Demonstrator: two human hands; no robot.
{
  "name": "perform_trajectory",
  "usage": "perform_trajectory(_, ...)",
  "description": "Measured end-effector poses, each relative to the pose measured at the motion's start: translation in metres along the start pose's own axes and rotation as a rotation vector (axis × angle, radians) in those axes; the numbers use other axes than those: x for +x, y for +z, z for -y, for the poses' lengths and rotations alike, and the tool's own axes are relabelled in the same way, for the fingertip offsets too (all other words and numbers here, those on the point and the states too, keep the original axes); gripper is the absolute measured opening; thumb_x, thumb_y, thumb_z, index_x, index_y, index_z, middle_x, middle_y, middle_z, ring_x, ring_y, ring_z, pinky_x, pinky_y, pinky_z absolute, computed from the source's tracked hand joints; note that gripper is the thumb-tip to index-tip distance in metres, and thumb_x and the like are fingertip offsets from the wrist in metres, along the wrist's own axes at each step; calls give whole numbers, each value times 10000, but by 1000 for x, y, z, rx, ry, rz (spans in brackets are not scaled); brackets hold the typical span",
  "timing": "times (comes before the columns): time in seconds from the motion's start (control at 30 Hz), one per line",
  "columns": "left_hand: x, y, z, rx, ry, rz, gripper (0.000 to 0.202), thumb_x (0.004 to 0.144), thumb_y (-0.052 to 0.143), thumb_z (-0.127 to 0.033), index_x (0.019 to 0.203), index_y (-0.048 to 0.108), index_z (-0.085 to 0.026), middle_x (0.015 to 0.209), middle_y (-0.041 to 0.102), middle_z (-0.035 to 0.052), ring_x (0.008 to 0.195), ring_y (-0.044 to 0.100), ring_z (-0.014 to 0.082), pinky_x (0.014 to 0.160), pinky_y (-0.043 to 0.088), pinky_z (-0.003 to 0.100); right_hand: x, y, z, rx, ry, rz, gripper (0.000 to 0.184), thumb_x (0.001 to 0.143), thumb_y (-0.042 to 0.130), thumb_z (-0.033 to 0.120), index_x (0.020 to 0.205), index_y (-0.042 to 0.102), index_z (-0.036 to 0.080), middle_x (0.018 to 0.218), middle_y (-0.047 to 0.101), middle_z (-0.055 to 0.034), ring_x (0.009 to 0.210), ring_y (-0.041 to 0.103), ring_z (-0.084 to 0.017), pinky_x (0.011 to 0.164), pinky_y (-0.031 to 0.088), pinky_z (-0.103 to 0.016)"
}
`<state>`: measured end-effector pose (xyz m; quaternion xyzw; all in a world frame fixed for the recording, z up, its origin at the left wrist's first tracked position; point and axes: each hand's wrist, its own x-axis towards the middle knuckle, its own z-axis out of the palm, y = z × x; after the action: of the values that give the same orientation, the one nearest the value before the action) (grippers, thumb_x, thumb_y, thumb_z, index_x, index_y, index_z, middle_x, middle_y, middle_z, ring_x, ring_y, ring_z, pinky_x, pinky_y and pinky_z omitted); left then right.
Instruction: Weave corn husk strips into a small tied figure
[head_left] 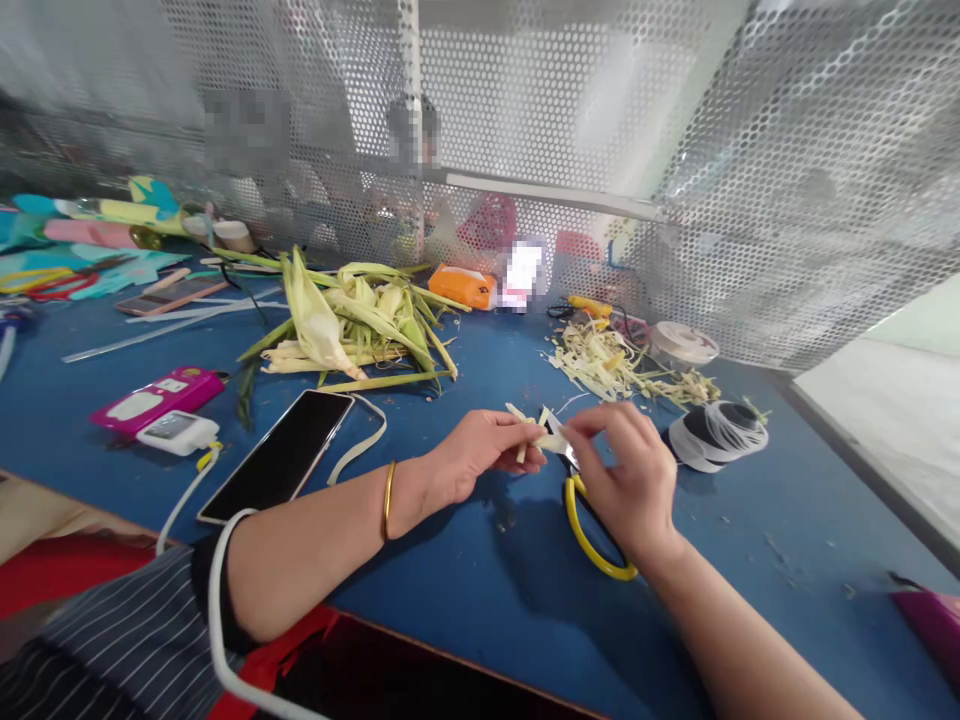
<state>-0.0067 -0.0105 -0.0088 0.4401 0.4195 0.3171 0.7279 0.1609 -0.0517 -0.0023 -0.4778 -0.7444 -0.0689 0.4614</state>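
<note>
My left hand (487,450), a gold bangle on its wrist, pinches small pale corn husk strips (531,430) that stick out past the fingertips. Close beside it, my right hand (626,475) is closed in a pinch at the right end of the husk piece. Part of that end is hidden by the fingers. Under and between my hands lie scissors with yellow handles (596,545), their blades partly covered. To the right of my right hand rests a spool of white and black thread (716,437).
Corn husks (360,320) are heaped at the back left, and husk scraps (600,360) at the back right near a roll of tape (682,343). A phone (281,455), a magenta device (161,398) and a white cable (217,590) lie left. A perforated screen (547,120) stands behind.
</note>
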Motion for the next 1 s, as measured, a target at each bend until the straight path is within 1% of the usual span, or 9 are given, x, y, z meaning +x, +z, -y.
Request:
perform_trajectory(0.07,-1,0,-1,-55,-7,3,382,572,838,-455,688,679,-128,637,638,16,614,581,117,661,472,272,-1,-2,7,-132,-329,140,107,929,534,167,894,632,191,788,668,-30,728,577,-166,748,386,-335)
perform_trajectory(0.1,-2,1,-2,-85,-10,1,384,554,850,-443,686,679,-126,629,625,5,603,560,105,643,461,257,-2,-2,10,-191,-440,208,127,935,515,149,936,639,177,789,672,-35,714,571,-168,747,373,-344)
perform_trajectory(0.13,-2,1,-2,-111,-13,-3,381,542,857,-429,685,681,-124,622,613,-5,594,540,93,624,445,242,-3,-2,13,-247,-513,261,149,939,499,136,970,642,160,789,669,-41,706,562,-172,745,363,-352)
perform_trajectory(0.2,-2,1,-3,-142,-16,-3,364,538,862,-401,686,685,-120,626,604,-12,596,523,85,598,417,224,-5,1,15,-341,-570,330,187,946,466,112,1004,642,135,785,654,-51,709,545,-181,743,348,-358)
perform_trajectory(0.4,0,-1,-2,-104,-4,97,268,600,834,-331,715,701,-129,664,609,-14,619,512,81,615,399,224,-5,1,16,-467,-602,370,254,960,411,71,881,641,146,740,600,-48,667,491,-187,685,320,-354)
perform_trajectory(0.6,-2,-3,-11,-78,4,111,220,589,819,-249,750,724,-134,750,661,18,696,566,107,692,432,242,-3,1,17,-481,-559,325,257,975,398,83,929,644,140,774,621,-61,664,499,-187,673,353,-349)
perform_trajectory(0.7,-1,-4,-11,-58,14,122,244,598,824,-254,793,742,-133,802,685,35,744,589,122,745,451,257,-5,3,16,-454,-557,298,261,964,405,59,878,638,140,721,603,-55,633,491,-182,664,380,-333)
perform_trajectory(0.9,1,-4,-7,-78,37,74,216,619,811,-251,773,749,-112,795,706,54,734,601,129,771,471,268,-8,7,15,-295,-540,218,263,951,420,39,807,600,166,719,617,-51,662,529,-174,681,436,-303)
perform_trajectory(1.0,0,-4,-8,-83,37,65,209,617,815,-259,749,745,-112,786,710,55,721,600,126,765,472,261,-9,9,17,-247,-499,234,277,960,419,59,773,573,193,682,597,-28,614,511,-160,658,440,-298)
